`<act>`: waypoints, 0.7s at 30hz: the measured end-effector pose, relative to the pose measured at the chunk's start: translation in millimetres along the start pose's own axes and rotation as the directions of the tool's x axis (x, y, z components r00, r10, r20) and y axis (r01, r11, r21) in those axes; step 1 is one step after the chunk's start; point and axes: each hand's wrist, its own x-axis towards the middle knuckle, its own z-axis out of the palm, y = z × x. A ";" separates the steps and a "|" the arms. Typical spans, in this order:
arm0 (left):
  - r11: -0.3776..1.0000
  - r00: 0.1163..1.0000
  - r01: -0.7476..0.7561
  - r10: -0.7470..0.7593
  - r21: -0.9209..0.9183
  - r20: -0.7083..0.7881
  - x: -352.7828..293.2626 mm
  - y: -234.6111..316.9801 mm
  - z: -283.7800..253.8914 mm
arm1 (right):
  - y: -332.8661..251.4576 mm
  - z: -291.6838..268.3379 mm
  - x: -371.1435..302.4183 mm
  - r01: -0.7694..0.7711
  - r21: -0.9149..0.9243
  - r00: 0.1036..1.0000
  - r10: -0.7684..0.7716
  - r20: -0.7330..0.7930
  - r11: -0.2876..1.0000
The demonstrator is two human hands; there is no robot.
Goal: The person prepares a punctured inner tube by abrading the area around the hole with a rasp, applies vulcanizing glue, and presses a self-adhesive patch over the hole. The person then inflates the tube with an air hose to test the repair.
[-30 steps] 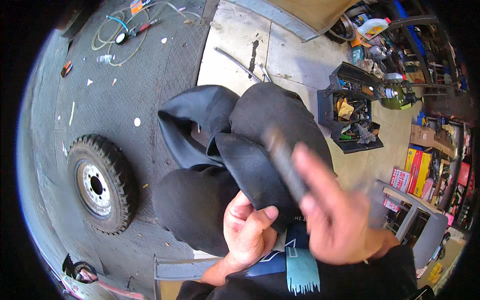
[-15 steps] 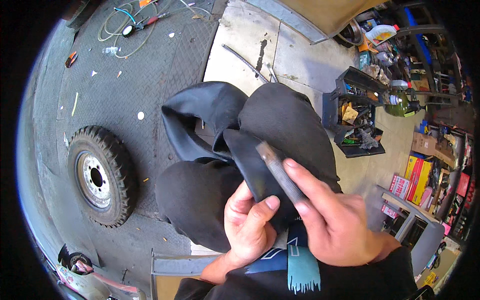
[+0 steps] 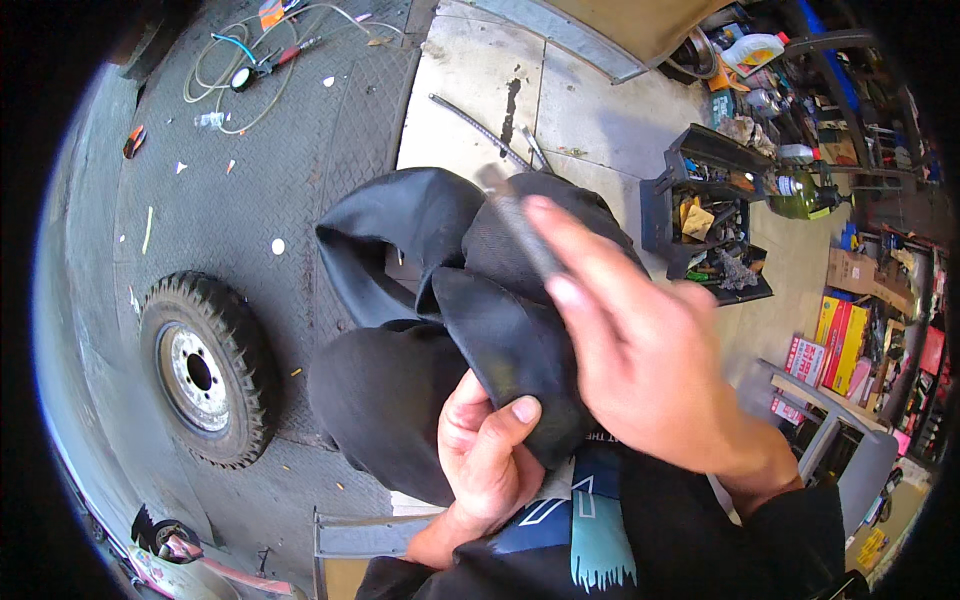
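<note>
A black rubber inner tube [image 3: 405,205] lies across my thighs, its near part folded flat. My left hand [image 3: 488,445] pinches the tube's near end between thumb and fingers. A dull, scuffed patch shows on the rubber just beyond the thumb. My right hand [image 3: 650,365] is closed round a dark file [image 3: 527,232] with a rough-looking surface, its index finger stretched along it. The file's far end is blurred and points away over my right knee, and it appears raised above the tube.
A wheel with a knobbly tyre [image 3: 250,375] is at left on the dark mat. An air hose with a gauge [image 3: 243,78] lies beyond it. To the right stand an open toolbox [image 3: 690,150], a green bottle [image 3: 795,195] and crowded shelves. A metal bar [image 3: 480,128] lies ahead.
My right hand has swung the file forward and a little left, away from the folded tube. My left hand keeps its pinch on the tube, nearly in place.
</note>
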 end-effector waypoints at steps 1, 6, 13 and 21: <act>1.000 1.000 0.003 -0.003 -0.002 -0.026 -0.2 0.4 -0.6 | -1.1 -6.2 -6.3 0.008 0.003 1.000 -0.008 -0.008 1.000; 0.999 1.000 -0.002 0.002 -0.036 -0.001 1.9 0.2 -3.7 | 1.0 0.9 -8.1 0.062 -0.054 0.984 -0.052 0.172 0.997; 0.999 0.999 -0.037 0.038 0.035 -0.035 0.0 -1.2 -1.7 | -1.5 -3.4 -14.7 0.057 0.005 0.983 -0.057 0.174 0.998; 0.998 0.983 0.005 0.008 0.070 -0.183 -0.7 1.7 10.2 | 1.2 -10.1 -9.0 0.023 0.033 0.997 -0.025 0.068 0.999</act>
